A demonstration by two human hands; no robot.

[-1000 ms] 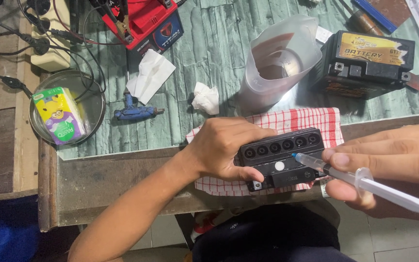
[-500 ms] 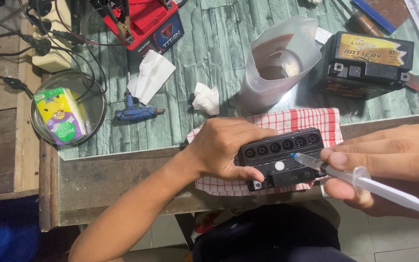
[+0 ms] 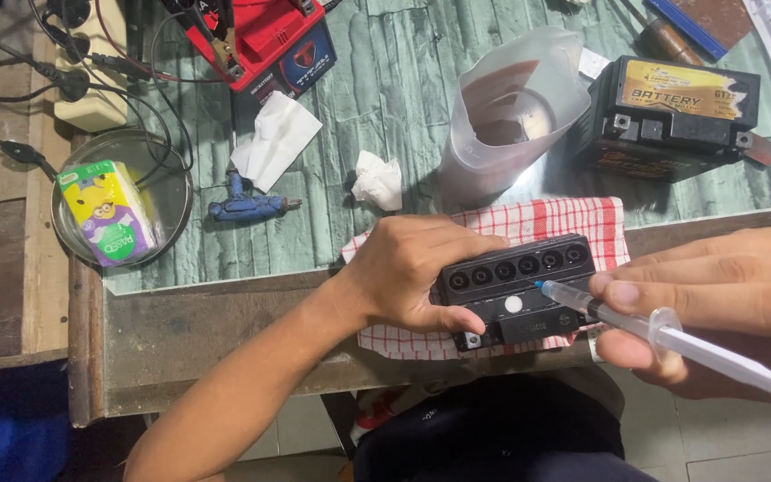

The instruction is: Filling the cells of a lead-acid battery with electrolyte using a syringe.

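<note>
Little has moved since the earlier frames: the syringe keeps its slant, long axis running lower right to upper left, blue tip at the small black battery on the checked cloth. The right hand pinches the syringe; the left hand clasps the battery's end. Behind stands a black battery with a yellow label; far left, a yellow-and-purple packet in a glass bowl.

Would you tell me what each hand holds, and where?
Left hand grips the small black battery by its left end; right hand holds the clear plastic syringe by its barrel.
</note>
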